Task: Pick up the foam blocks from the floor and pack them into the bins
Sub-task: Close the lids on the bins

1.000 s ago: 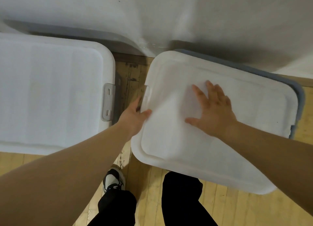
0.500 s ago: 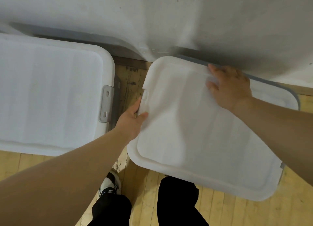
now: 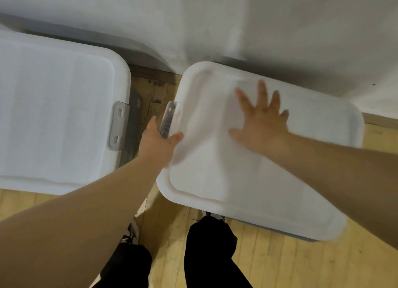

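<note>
Two bins stand side by side against a white wall, each under a white lid. The left bin's lid (image 3: 53, 119) is closed, with a grey latch (image 3: 118, 126) on its right side. On the right bin's lid (image 3: 247, 180) my right hand (image 3: 261, 121) presses flat with fingers spread. My left hand (image 3: 158, 140) grips that lid's left edge beside its grey latch (image 3: 169, 119), thumb on top. No foam blocks are visible; both bins' insides are hidden.
Wooden floor (image 3: 290, 262) runs below the bins and shows in the narrow gap between them. My legs in black trousers (image 3: 206, 251) and my shoes stand close to the right bin's near edge. The white wall (image 3: 215, 24) is directly behind.
My right hand came back from the lid's far edge to press flat on its middle. The lid has shifted to sit squarely over the right bin, and its left latch now shows.
</note>
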`<state>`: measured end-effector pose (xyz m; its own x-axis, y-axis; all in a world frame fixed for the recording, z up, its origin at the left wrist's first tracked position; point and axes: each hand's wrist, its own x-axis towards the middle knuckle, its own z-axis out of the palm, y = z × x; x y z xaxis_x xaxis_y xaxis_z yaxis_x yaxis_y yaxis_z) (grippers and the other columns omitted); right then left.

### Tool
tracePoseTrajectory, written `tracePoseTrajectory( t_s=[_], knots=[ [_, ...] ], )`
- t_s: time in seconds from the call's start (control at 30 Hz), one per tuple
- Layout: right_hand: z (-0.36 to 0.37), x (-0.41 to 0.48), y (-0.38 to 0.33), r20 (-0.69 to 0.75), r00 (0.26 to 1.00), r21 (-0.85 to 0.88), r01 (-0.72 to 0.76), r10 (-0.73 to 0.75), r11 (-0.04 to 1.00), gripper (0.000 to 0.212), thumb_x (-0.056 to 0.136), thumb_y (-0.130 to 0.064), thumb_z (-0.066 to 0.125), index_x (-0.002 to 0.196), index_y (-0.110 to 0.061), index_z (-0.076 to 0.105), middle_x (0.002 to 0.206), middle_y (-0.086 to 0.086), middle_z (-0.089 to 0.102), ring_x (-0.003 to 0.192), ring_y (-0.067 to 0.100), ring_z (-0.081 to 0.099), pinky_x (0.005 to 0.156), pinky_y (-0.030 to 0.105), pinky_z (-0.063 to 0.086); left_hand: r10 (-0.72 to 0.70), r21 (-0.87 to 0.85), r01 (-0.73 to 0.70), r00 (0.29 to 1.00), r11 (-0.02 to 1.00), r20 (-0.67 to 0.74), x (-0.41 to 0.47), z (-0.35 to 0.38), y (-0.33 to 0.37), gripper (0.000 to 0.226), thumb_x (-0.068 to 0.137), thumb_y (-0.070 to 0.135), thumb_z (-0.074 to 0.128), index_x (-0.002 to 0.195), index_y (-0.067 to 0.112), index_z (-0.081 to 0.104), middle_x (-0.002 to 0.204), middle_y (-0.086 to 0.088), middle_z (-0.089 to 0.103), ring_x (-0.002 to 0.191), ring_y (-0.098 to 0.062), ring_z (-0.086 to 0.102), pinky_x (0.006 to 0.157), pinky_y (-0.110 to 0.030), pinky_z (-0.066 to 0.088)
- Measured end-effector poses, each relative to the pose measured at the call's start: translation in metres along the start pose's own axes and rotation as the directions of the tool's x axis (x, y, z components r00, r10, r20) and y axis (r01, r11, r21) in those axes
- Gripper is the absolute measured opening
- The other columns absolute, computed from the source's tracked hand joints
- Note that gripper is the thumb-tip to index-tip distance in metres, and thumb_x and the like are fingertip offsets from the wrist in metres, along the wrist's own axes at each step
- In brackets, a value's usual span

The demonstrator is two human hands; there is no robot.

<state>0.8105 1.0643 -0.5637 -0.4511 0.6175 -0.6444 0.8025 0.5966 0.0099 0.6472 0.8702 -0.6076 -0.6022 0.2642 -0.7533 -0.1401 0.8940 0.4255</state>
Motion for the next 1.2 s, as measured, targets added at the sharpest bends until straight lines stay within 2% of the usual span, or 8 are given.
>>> tracePoseTrajectory(
  t_s=[0.13,0.3,0.4,0.57,0.83,0.97,1.07,1.2],
  knots=[
    [0.058,-0.063,-0.001,0.260,0.965,0.052,0.030,-0.043,0.998,0.125,0.077,-0.075,0.067,0.140,-0.058,-0.039,0.151,-0.002,-0.053,0.145,0.049,-0.034,0.112,0.078,0.020,0.048,0.060,-0.048,0.999,0.997,-0.008,0.001,-0.005,0.000,0.098,0.084,0.046,0.081,0.161,0.037,0.021,0.149,0.003,0.046,0.119,-0.025,0.055,0.101,-0.048,0.052],
    [0.067,-0.063,0.005,0.292,0.956,0.110,-0.003,-0.030,0.994,0.128,0.073,-0.076,0.071,0.137,-0.062,-0.039,0.150,-0.004,-0.055,0.143,0.046,-0.039,0.111,0.080,0.019,0.175,0.217,-0.199,0.977,0.956,0.122,-0.008,-0.004,-0.011,0.097,0.088,0.034,0.078,0.157,0.054,0.013,0.129,0.005,0.050,0.103,-0.020,0.058,0.090,-0.040,0.056],
    [0.068,-0.065,0.006,0.295,0.955,0.111,-0.006,-0.027,0.994,0.128,0.072,-0.077,0.071,0.139,-0.063,-0.037,0.151,-0.005,-0.054,0.144,0.044,-0.038,0.112,0.079,0.019,0.197,0.265,-0.238,0.965,0.934,0.174,-0.019,-0.005,-0.018,0.094,0.097,0.033,0.067,0.152,0.064,-0.002,0.121,0.006,0.052,0.094,-0.015,0.060,0.070,-0.029,0.053],
    [0.067,-0.064,0.005,0.299,0.954,0.110,-0.015,-0.019,0.994,0.129,0.071,-0.077,0.073,0.138,-0.064,-0.037,0.150,-0.007,-0.055,0.144,0.043,-0.039,0.112,0.079,0.018,0.263,0.389,-0.341,0.934,0.856,0.241,-0.024,-0.010,-0.016,0.088,0.105,0.034,0.054,0.147,0.067,-0.016,0.106,0.002,0.057,0.086,-0.021,0.066,0.080,-0.045,0.062],
    [0.066,-0.067,0.003,0.291,0.957,0.086,-0.025,-0.001,0.996,0.130,0.069,-0.077,0.074,0.139,-0.064,-0.035,0.152,-0.007,-0.052,0.145,0.043,-0.039,0.113,0.078,0.018,0.221,0.234,-0.299,0.926,0.925,0.307,-0.023,-0.019,-0.016,0.093,0.104,0.027,0.059,0.144,0.073,-0.011,0.148,0.012,0.052,0.091,-0.012,0.067,0.080,-0.031,0.055],
    [0.070,-0.074,-0.007,0.279,0.959,0.044,0.034,-0.045,0.998,0.129,0.071,-0.078,0.072,0.141,-0.062,-0.035,0.153,-0.005,-0.052,0.145,0.045,-0.038,0.118,0.072,0.015,0.194,0.220,-0.269,0.931,0.938,0.309,-0.034,-0.029,-0.039,0.097,0.104,0.024,0.060,0.141,0.076,-0.013,0.155,0.011,0.046,0.087,-0.014,0.072,0.078,-0.036,0.063],
    [0.078,-0.079,-0.027,0.262,0.962,0.021,0.072,-0.075,0.997,0.128,0.072,-0.076,0.071,0.142,-0.060,-0.035,0.153,-0.004,-0.052,0.144,0.046,-0.037,0.118,0.072,0.014,0.207,0.235,-0.280,0.934,0.931,0.291,-0.038,-0.043,-0.062,0.097,0.103,0.028,0.060,0.136,0.080,-0.016,0.160,0.011,0.041,0.100,-0.015,0.070,0.090,-0.041,0.060],
    [0.080,-0.077,-0.044,0.245,0.965,0.016,0.098,-0.099,0.995,0.128,0.074,-0.075,0.071,0.145,-0.058,-0.033,0.153,-0.002,-0.051,0.145,0.047,-0.036,0.117,0.074,0.013,0.216,0.343,-0.301,0.940,0.890,0.266,-0.032,-0.057,-0.073,0.105,0.097,0.034,0.068,0.148,0.064,-0.019,0.148,0.004,0.051,0.107,-0.019,0.066,0.094,-0.042,0.057]
  ],
)
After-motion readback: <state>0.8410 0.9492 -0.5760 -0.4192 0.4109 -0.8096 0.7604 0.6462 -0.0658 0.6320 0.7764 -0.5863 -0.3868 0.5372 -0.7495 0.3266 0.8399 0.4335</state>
